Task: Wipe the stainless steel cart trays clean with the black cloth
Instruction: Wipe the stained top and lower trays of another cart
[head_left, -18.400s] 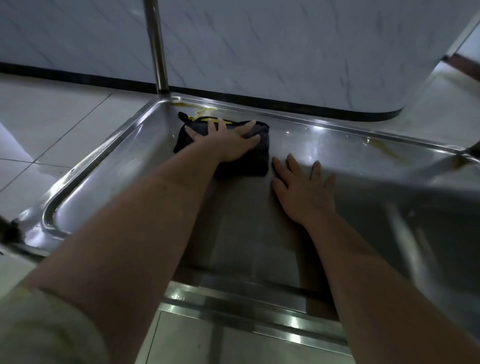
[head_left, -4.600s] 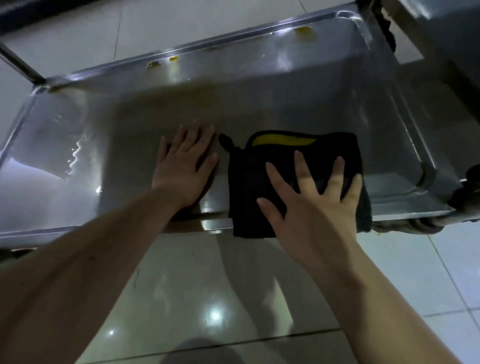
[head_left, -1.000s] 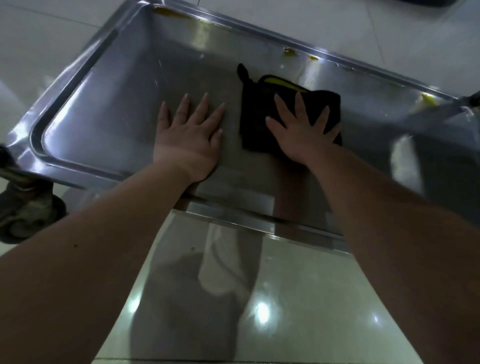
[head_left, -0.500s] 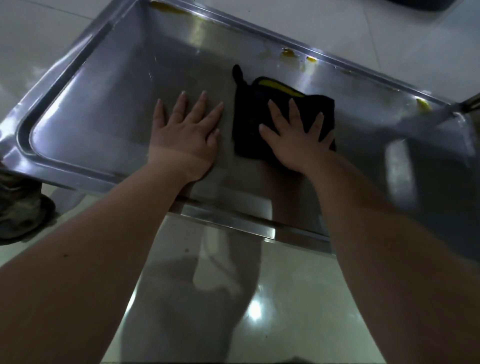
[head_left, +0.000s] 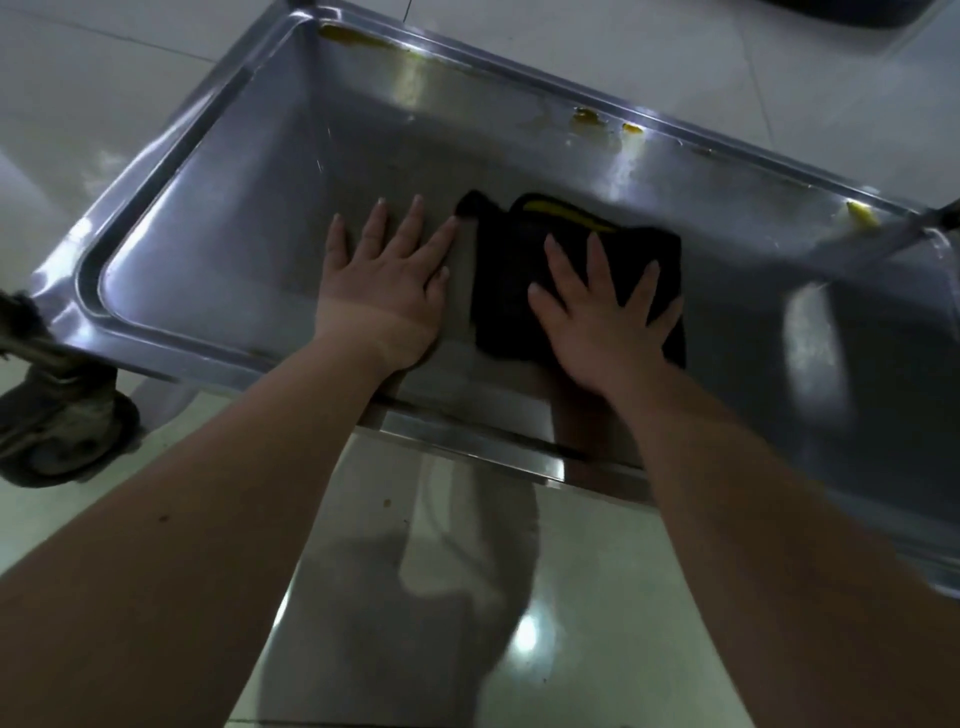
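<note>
While I press both palms into the lower tray, entries as follows.

Tray: stainless steel cart tray (head_left: 218, 244), low to the tiled floor (head_left: 519, 597), a caster (head_left: 62, 431) under its left corner.

Cloth: black cloth (head_left: 509, 270) with a yellow edge, folded flat on the tray bottom right of centre, touching the metal.

Right hand: my right hand (head_left: 605, 317) lies on the cloth, fingers (head_left: 563, 260) splayed and flat; pressing, not gripping.

Left hand: my left hand (head_left: 387, 291) rests bare on the steel just beside the cloth, fingers spread, holding nothing; a brace.

Change: over the last second the cloth and my right hand have come back from the far wall toward the near rim; the left hand has held its place.

Soil: yellow residue (head_left: 587, 118) on the far rim, more at the far corners, well apart from the cloth.

Reading: centre strip is covered; I judge the far rim and corners remain to wipe.
</note>
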